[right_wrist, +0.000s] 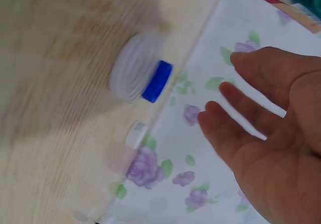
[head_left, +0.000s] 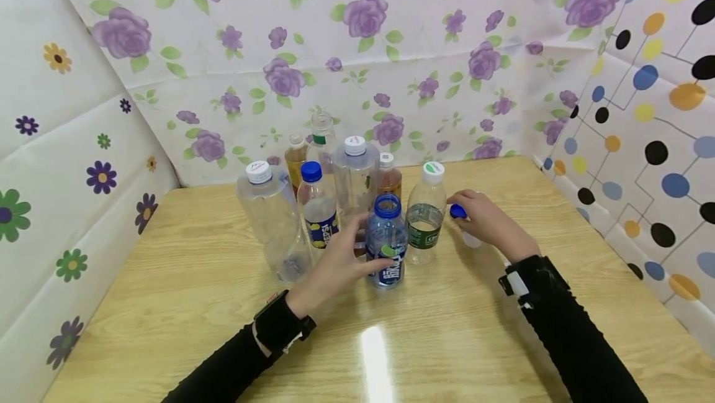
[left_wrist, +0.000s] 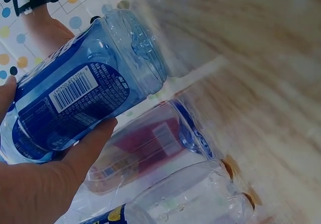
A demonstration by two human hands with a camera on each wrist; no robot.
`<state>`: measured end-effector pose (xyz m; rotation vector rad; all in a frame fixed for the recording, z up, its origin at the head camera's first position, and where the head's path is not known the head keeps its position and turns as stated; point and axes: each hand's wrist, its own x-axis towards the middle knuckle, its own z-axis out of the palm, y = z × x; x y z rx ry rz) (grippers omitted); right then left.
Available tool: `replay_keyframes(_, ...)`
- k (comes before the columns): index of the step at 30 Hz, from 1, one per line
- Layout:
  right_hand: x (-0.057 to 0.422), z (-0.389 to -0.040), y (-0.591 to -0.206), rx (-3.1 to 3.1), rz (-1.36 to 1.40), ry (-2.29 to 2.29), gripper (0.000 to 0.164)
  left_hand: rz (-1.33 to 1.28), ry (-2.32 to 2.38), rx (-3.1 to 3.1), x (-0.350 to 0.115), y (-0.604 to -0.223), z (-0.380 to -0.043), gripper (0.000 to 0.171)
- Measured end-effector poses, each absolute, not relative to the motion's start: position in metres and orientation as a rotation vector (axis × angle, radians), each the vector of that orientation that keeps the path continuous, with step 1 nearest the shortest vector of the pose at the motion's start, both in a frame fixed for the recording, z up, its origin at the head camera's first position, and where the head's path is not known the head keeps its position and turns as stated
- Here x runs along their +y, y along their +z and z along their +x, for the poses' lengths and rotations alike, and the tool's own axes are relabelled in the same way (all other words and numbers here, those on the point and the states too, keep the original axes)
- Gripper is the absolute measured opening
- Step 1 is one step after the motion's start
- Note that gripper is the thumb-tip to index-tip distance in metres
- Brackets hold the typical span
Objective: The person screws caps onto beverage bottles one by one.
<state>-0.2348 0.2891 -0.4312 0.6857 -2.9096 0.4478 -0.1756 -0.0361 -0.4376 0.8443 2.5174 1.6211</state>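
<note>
My left hand (head_left: 337,260) grips a blue-tinted plastic bottle (head_left: 386,238) with a dark blue label; the bottle is upright and its mouth is uncapped. In the left wrist view, thumb and fingers lie on either side of the bottle (left_wrist: 75,88), below its barcode. On the right, my right hand (head_left: 488,221) reaches over a blue bottle cap (head_left: 458,211). The right wrist view has this cap (right_wrist: 158,82) resting against a translucent, ridged round piece (right_wrist: 133,66) on the table. The fingers of the right hand (right_wrist: 266,128) are spread and hold nothing, a little apart from the cap.
Close to the right of the blue bottle stands a clear bottle with a green label (head_left: 424,223). Left of it are a blue-capped bottle (head_left: 318,210) and a large clear bottle (head_left: 274,223). Several more bottles stand behind. A small white piece (right_wrist: 136,134) lies near the flowered sheet.
</note>
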Motion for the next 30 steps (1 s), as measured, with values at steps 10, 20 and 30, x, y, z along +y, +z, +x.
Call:
replay_keyframes(10,0.29,-0.263,-0.438,-3.043,0.762,0.389,0.051,0.836,1.562,2.583,-0.037,-0.439,-0.183,0.097)
replay_keyframes(20,0.282,-0.268,-0.45,-3.143,0.684,0.479,0.029,0.876,1.623,2.526,-0.041,-0.44,-0.187,0.093)
replay_keyframes(30,0.278,-0.275,-0.456,-3.009,0.746,0.316,0.021,0.863,1.638,2.514,-0.042,-0.439,-0.19,0.094)
